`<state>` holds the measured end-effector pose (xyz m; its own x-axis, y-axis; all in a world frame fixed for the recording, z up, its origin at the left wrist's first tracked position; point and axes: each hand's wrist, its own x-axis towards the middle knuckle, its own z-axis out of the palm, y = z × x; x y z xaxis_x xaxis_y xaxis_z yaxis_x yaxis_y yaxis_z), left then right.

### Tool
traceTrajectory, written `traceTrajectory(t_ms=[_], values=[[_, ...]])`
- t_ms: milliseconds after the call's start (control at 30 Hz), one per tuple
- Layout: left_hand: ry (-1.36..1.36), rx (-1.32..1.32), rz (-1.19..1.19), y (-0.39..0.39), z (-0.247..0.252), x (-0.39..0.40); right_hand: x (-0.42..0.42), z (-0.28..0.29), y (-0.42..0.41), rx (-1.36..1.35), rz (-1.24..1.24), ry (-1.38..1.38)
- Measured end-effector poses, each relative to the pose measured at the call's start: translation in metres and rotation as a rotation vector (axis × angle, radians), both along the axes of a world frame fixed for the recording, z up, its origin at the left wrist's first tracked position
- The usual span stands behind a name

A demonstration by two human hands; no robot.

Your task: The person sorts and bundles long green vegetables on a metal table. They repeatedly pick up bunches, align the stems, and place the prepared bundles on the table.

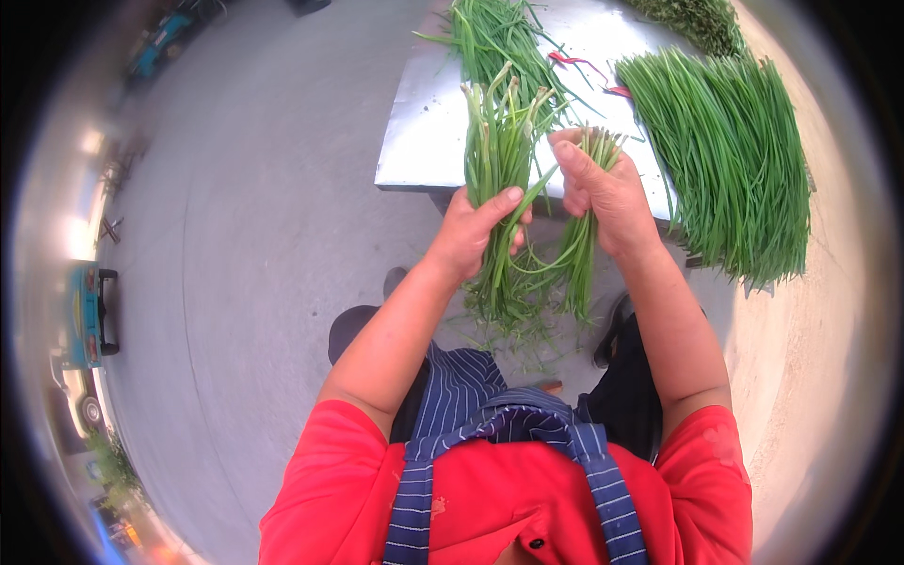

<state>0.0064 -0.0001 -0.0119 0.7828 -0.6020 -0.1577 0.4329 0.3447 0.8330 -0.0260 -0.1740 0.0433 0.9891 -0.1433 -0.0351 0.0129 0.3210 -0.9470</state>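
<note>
My left hand (484,229) grips a loose bunch of long green leafy stalks (498,152), probably garlic chives, with their pale cut ends pointing up. To its right, my right hand (607,191) is closed around a slimmer bunch of the same greens (580,265). The stem ends of that slimmer bunch stick out above the thumb, and its leaves hang down below the fist. A few leaves stretch across between the two bunches. Both hands are at the near edge of a shiny metal-topped table (417,152).
A loose heap of greens (494,35) lies at the table's far side. On the right, a large aligned pile of greens (727,162) overhangs the edge. Red ties (568,58) lie between them. Leaf scraps (522,332) litter the floor between my feet. A teal vehicle (85,314) stands far left.
</note>
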Motion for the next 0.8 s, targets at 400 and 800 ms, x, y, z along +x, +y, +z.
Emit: traceTrajectory(t_ms=[400,800], values=[[-0.029,-0.038,0.044,0.002,0.003,-0.002,0.014,0.008,-0.030,0.238,-0.172,-0.164],[-0.025,0.050,-0.035,0.006,0.005,-0.002,0.019,0.019,-0.068,0.414,-0.526,-0.250]])
